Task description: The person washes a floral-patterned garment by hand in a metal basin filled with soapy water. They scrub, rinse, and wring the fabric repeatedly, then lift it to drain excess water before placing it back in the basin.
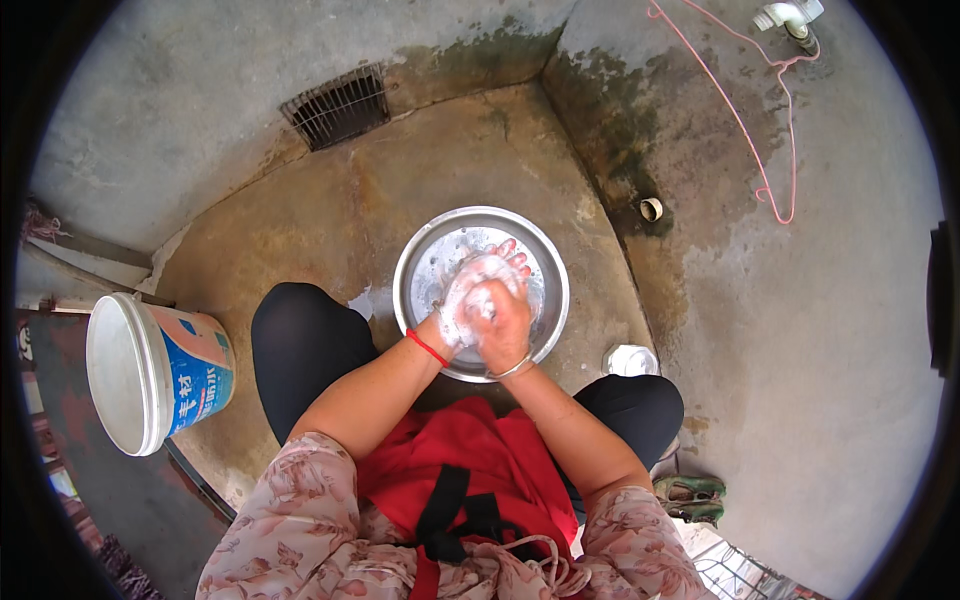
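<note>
My left hand (480,274), with a red string bracelet (427,349) at its wrist, is covered in thick white foam above a round metal basin (556,315). Its fingertips stick out, apart from one another. Against its palm side presses my right hand (504,324), fingers curled and foamy, a metal bangle (513,369) on the wrist. White lather shows between the two hands; whether anything lies under it is hidden. Drops and bubbles spot the basin's inside, which the hands partly cover. The basin stands on the concrete floor (420,180) between my knees.
To the left is a white plastic bucket (199,367) with a printed label. A small white container (631,361) sits by my right knee. The wall ahead has a floor-level grate (337,107). A pink hanger (739,112) hangs from a tap (787,15); below, a pipe stub (651,209) protrudes.
</note>
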`<state>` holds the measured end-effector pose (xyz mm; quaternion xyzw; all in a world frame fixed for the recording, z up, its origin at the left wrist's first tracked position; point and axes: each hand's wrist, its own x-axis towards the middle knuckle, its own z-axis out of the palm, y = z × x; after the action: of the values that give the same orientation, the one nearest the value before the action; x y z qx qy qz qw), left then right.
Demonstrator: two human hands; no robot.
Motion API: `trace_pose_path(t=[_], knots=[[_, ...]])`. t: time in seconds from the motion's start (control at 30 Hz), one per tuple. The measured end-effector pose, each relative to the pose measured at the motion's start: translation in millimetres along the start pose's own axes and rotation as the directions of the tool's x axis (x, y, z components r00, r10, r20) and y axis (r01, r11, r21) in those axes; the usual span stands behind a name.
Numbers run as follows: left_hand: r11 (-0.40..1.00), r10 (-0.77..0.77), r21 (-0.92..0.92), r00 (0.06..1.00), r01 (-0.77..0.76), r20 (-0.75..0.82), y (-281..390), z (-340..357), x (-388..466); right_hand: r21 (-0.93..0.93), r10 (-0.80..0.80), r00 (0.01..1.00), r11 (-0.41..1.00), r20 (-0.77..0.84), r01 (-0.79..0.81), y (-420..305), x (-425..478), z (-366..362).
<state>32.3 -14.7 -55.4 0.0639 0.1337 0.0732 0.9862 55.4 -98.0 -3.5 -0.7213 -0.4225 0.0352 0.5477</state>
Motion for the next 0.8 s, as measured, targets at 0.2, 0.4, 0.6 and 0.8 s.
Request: trace_pose_path(t=[0.2, 0.4, 0.6, 0.8], knots=[[0.986, -0.036, 0.158, 0.996, 0.048, -0.076, -26, -9, -4, 0.026, 0.253, 0.959, 0.967, -0.13, -0.252, 61, 15, -17], [0.991, 0.045, 0.128, 0.999, -0.044, -0.007, -2, -15, -5, -0.104, 0.008, 0.998, 0.995, 0.06, -0.002, 8, -2, 12], [0.937, -0.238, -0.2, 0.942, 0.287, 0.237, -12, -38, 6, 0.245, 0.591, 0.807, 0.783, -0.003, -0.572, 93, 16, -4], [0.996, 0.082, 0.033, 0.978, -0.077, -0.193, -3, -9, 0, -0.083, 0.091, 0.994, 0.993, 0.068, -0.085, 30, -6, 14]])
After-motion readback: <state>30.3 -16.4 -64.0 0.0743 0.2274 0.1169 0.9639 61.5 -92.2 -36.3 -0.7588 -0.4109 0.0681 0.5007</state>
